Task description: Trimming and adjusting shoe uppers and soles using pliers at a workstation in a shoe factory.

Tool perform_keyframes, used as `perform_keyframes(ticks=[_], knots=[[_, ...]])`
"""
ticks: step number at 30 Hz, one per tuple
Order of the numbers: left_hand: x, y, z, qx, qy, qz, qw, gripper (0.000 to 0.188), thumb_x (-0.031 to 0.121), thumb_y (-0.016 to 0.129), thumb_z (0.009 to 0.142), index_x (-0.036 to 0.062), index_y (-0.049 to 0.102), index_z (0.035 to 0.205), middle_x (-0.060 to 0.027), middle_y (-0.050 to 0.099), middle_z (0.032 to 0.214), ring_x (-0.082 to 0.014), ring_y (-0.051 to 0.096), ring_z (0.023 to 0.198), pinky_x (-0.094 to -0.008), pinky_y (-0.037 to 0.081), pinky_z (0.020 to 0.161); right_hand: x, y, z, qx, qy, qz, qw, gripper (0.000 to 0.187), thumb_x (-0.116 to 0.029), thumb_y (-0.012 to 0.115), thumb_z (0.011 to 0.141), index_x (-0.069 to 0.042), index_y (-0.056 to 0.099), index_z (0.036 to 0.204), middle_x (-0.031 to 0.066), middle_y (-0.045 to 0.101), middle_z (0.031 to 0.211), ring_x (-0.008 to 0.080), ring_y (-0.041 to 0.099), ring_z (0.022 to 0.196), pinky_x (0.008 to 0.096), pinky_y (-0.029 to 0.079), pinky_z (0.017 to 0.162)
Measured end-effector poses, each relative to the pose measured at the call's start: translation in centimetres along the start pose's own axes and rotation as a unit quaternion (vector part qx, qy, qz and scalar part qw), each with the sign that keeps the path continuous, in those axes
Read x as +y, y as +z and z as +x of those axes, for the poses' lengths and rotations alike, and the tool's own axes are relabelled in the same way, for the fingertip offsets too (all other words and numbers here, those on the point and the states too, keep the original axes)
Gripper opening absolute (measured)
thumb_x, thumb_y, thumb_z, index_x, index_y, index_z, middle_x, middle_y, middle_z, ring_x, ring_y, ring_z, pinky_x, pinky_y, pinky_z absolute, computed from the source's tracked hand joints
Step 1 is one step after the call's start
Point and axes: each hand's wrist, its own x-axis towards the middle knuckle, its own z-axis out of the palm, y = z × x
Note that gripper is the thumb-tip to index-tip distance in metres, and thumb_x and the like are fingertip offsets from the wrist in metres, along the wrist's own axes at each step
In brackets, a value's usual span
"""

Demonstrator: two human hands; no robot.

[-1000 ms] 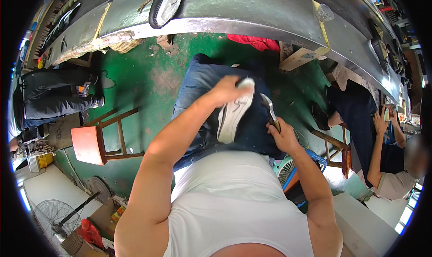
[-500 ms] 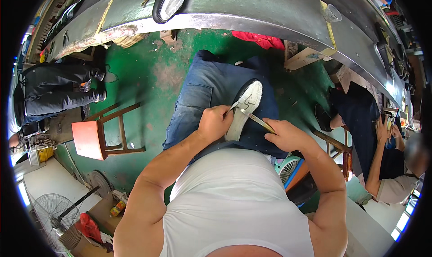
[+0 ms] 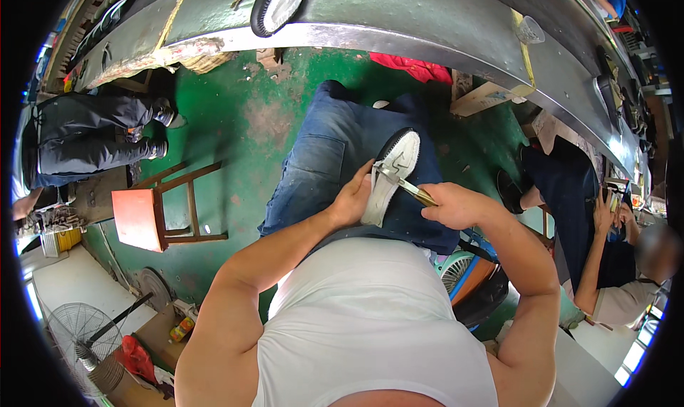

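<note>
A light grey shoe point(image 3: 381, 200) with a black stitched rim around its toe lies on my lap, toe pointing away from me. My left hand point(image 3: 353, 199) is at its left side, fingers closed along the edge; part of the fingers is hidden by the shoe. In my right hand point(image 3: 456, 204) is a metal hand tool point(image 3: 412, 188) that looks like pincers with a brass-coloured handle. Its head rests across the shoe's middle, close to my left fingertips. Blue denim point(image 3: 313, 157) covers my lap under the shoe.
Ahead runs a long metal-topped bench point(image 3: 399, 22) with another grey and black shoe point(image 3: 281, 8) and a clear cup point(image 3: 529, 31). A red-topped stool point(image 3: 137, 219) stands left, a standing fan point(image 3: 85, 336) lower left. People sit or stand at both sides; a small fan point(image 3: 456, 268) is beside my right hip.
My left hand has gone from a pinch at the shoe's edge to straighter fingers along its side. The shoe and tool have shifted slightly right.
</note>
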Motion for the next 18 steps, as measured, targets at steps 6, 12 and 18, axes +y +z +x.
perform_keyframes(ticks=[6,12,18], knots=[[0.1,-0.7,-0.1,-0.045,-0.048,-0.043,0.997,0.067,0.042,0.03,0.108,0.0035,0.006,0.158,-0.0168,0.029,0.158,-0.0232,0.031,0.143,-0.0333,0.025,0.118,-1.4,-0.1,1.2,0.059,-0.013,-0.116,0.991,0.026,-0.022,0.061,0.094,0.004,0.058,0.096,0.0251,0.067,0.089,0.0433,0.065,0.084,0.05,0.05,0.077],[0.6,-1.8,1.1,-0.058,-0.117,-0.334,0.933,0.074,0.049,0.034,0.107,0.0086,0.001,0.16,-0.0136,0.023,0.162,-0.0232,0.026,0.146,-0.0342,0.024,0.119,2.0,5.9,4.7,0.216,-0.058,0.045,0.974,0.028,-0.026,0.061,0.094,0.001,0.059,0.089,0.024,0.067,0.086,0.0438,0.064,0.085,0.0509,0.049,0.075],[0.8,-1.5,2.0,-0.018,-0.058,-0.043,0.997,0.081,0.045,0.051,0.103,0.016,0.003,0.161,-0.0119,0.031,0.157,-0.0211,0.035,0.139,-0.0353,0.03,0.115,2.6,7.2,4.7,0.238,-0.016,0.084,0.967,0.028,-0.027,0.065,0.091,0.0,0.063,0.095,0.0232,0.066,0.084,0.042,0.065,0.086,0.0492,0.049,0.076]])
